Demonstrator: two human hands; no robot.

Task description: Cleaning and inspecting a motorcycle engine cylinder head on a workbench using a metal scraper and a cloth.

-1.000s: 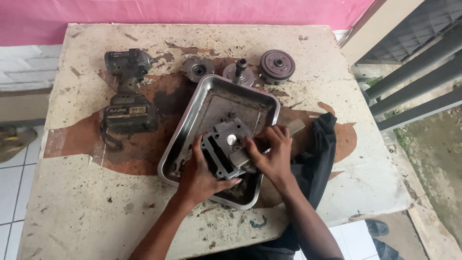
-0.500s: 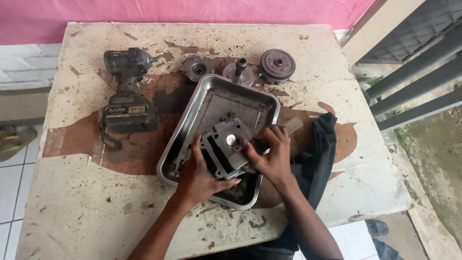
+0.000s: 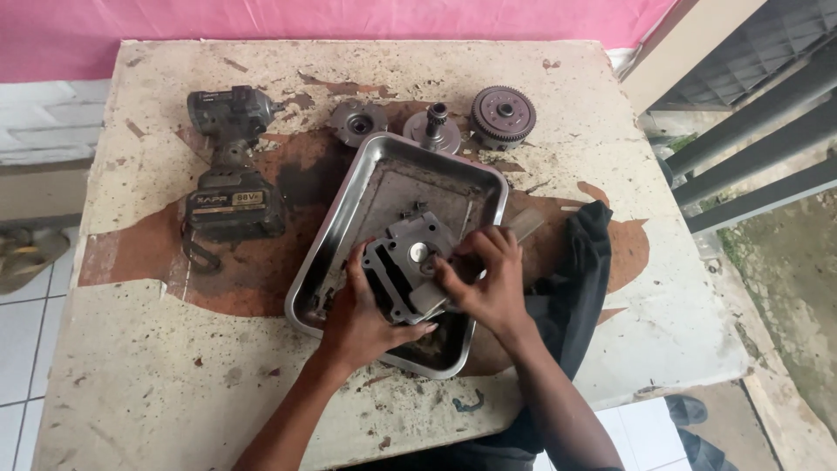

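Observation:
A grey metal engine part [image 3: 405, 266], blocky with fins and a round boss, sits tilted inside a shiny steel tray [image 3: 366, 187]. My left hand [image 3: 362, 310] grips its near left side from below. My right hand [image 3: 488, 279] clasps its right side, fingers curled over the top edge. Both hands rest over the tray's near half, and the part's underside is hidden.
A dark cordless impact driver [image 3: 228, 170] lies left of the tray. Three round gear and clutch parts [image 3: 503, 113] stand behind it. A black cloth [image 3: 580, 279] drapes at the right. The worn table [image 3: 174, 384] ends near my body; railings stand right.
Hardly anything differs. Both hands keep their hold on the engine part in the tray, with only a slight shift of the fingers.

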